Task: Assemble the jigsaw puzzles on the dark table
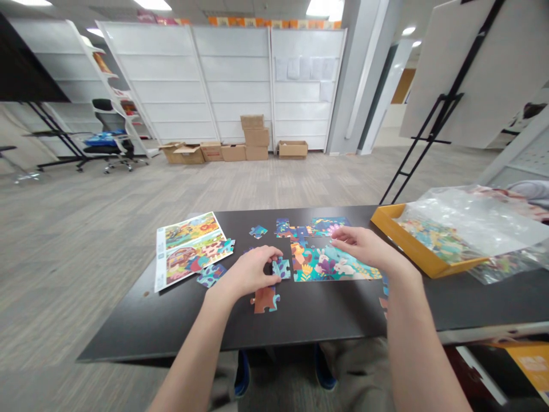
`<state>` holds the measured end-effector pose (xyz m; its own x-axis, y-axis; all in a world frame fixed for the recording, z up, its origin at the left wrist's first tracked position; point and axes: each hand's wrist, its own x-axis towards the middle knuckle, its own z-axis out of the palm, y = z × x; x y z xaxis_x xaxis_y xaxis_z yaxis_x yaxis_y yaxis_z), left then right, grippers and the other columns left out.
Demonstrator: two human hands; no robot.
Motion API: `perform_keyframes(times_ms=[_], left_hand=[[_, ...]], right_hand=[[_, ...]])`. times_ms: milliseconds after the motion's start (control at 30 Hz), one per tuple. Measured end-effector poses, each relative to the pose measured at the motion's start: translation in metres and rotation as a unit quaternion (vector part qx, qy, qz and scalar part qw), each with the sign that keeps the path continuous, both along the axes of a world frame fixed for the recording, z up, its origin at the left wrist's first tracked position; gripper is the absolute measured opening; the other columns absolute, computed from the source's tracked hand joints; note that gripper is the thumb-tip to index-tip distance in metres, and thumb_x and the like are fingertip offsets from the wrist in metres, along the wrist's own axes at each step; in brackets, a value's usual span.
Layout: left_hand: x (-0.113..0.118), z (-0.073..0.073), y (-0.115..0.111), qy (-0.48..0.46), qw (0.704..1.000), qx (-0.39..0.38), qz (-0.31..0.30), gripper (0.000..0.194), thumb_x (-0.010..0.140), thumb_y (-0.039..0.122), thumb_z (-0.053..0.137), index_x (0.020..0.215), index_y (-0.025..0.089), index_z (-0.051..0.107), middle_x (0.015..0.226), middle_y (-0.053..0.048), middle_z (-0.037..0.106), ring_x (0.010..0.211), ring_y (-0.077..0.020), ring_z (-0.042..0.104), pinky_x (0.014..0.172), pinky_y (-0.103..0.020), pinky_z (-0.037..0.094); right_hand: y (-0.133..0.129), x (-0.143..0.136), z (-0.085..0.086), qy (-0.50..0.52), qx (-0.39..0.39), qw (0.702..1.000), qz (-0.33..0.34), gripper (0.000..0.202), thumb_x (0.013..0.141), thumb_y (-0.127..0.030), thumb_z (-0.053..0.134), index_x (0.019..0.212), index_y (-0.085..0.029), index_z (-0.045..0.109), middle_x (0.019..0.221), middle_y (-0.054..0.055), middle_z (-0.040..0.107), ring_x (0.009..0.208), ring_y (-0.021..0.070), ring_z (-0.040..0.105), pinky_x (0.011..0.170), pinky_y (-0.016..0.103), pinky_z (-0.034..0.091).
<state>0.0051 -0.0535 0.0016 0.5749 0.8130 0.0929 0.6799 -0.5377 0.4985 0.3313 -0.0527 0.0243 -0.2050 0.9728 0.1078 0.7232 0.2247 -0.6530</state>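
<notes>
My left hand point(253, 270) has its thumb and fingertips around the left side of a teal puzzle piece point(282, 268), just left of the partly joined jigsaw puzzle point(338, 268) with white rabbits and flowers. My right hand point(364, 245) is over the puzzle's upper right, fingers curved and thumb slightly apart, near a pink flower; I see nothing held in it. A brown puzzle piece point(265, 300) lies below my left hand. A blue piece point(258, 231) lies above it. Teal-and-purple pieces point(211, 275) sit to its left. A dark gap shows in the puzzle's upper middle.
A printed picture sheet point(161, 257) lies at the left of the black table point(171, 326), with a piece on its edge. On the right stands a yellow box point(388, 224) with pieces and a plastic bag point(463, 220). More pieces point(385, 297) lie by my right forearm.
</notes>
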Motion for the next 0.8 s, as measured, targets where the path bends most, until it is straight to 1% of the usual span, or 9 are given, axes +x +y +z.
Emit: perform_keyframes(times_ms=[133,200,300,367,467,533,633,733,800], left_hand=[[-0.004,0.001,0.002,-0.003,1.0,0.013,0.019,0.045,0.079,0.027,0.07,0.122,0.023,0.061,0.118,-0.005,0.071,0.107,-0.0251,0.067,0.094,-0.037,0.052],[-0.005,-0.001,0.003,0.005,1.0,0.011,0.02,0.046,0.079,0.028,0.069,0.124,0.023,0.061,0.12,-0.005,0.071,0.108,-0.0259,0.067,0.095,-0.038,0.051],[-0.007,-0.004,0.004,0.009,1.0,0.001,0.019,0.048,0.079,0.027,0.068,0.126,0.023,0.06,0.121,-0.005,0.071,0.109,-0.0258,0.067,0.097,-0.038,0.051],[-0.008,-0.004,0.004,0.007,1.0,-0.006,0.014,0.049,0.078,0.025,0.066,0.127,0.023,0.06,0.122,-0.005,0.071,0.111,-0.0253,0.066,0.099,-0.037,0.051],[-0.009,-0.004,0.004,0.003,1.0,-0.005,0.006,0.052,0.077,0.017,0.061,0.129,0.023,0.059,0.127,-0.005,0.068,0.117,-0.0244,0.064,0.101,-0.036,0.05],[-0.009,-0.003,0.004,0.001,1.0,-0.003,0.006,0.055,0.077,0.013,0.058,0.131,0.023,0.057,0.132,-0.005,0.066,0.12,-0.0239,0.062,0.103,-0.036,0.049],[-0.007,-0.002,0.003,0.007,1.0,-0.01,0.013,0.053,0.078,0.021,0.065,0.131,0.022,0.057,0.134,-0.007,0.065,0.121,-0.0259,0.061,0.103,-0.038,0.049],[-0.001,-0.002,0.002,0.027,0.999,-0.008,0.025,0.055,0.077,0.038,0.075,0.127,0.022,0.06,0.13,-0.009,0.066,0.12,-0.0299,0.06,0.103,-0.043,0.048],[0.003,-0.003,0.002,0.042,0.999,0.0,0.033,0.054,0.076,0.042,0.077,0.124,0.021,0.062,0.126,-0.01,0.067,0.118,-0.0312,0.059,0.103,-0.044,0.048]], right_hand=[[-0.002,0.003,0.004,0.008,0.002,1.0,-0.01,0.026,0.086,-0.041,0.063,0.098,-0.022,0.074,0.088,0.005,0.077,0.081,0.0218,0.071,0.074,0.032,0.057],[-0.004,0.003,0.008,0.006,0.005,0.999,-0.033,0.026,0.085,-0.042,0.063,0.095,-0.021,0.075,0.085,0.005,0.077,0.077,0.0221,0.071,0.069,0.032,0.057],[-0.006,0.005,0.016,0.01,0.046,0.993,-0.112,0.025,0.083,-0.043,0.063,0.085,-0.021,0.075,0.078,0.005,0.076,0.071,0.0224,0.071,0.065,0.032,0.055],[-0.005,0.007,0.02,0.038,0.093,0.979,-0.177,0.025,0.082,-0.042,0.063,0.082,-0.02,0.073,0.077,0.007,0.076,0.072,0.0229,0.071,0.067,0.032,0.055],[-0.004,0.013,0.023,0.11,0.146,0.948,-0.259,0.026,0.081,-0.042,0.063,0.088,-0.018,0.072,0.079,0.009,0.076,0.073,0.023,0.071,0.065,0.032,0.054],[-0.003,0.018,0.023,0.15,0.163,0.931,-0.29,0.029,0.082,-0.043,0.063,0.094,-0.017,0.071,0.08,0.01,0.076,0.071,0.022,0.071,0.061,0.03,0.052],[-0.003,0.022,0.02,0.174,0.171,0.923,-0.3,0.031,0.082,-0.043,0.064,0.097,-0.017,0.07,0.08,0.01,0.076,0.067,0.0204,0.069,0.057,0.029,0.05],[-0.003,0.023,0.019,0.176,0.174,0.926,-0.286,0.03,0.082,-0.043,0.065,0.096,-0.017,0.069,0.08,0.009,0.076,0.07,0.0211,0.071,0.059,0.029,0.052],[-0.003,0.021,0.019,0.177,0.174,0.929,-0.275,0.029,0.082,-0.043,0.066,0.094,-0.017,0.069,0.08,0.01,0.076,0.073,0.0222,0.072,0.061,0.029,0.053]])
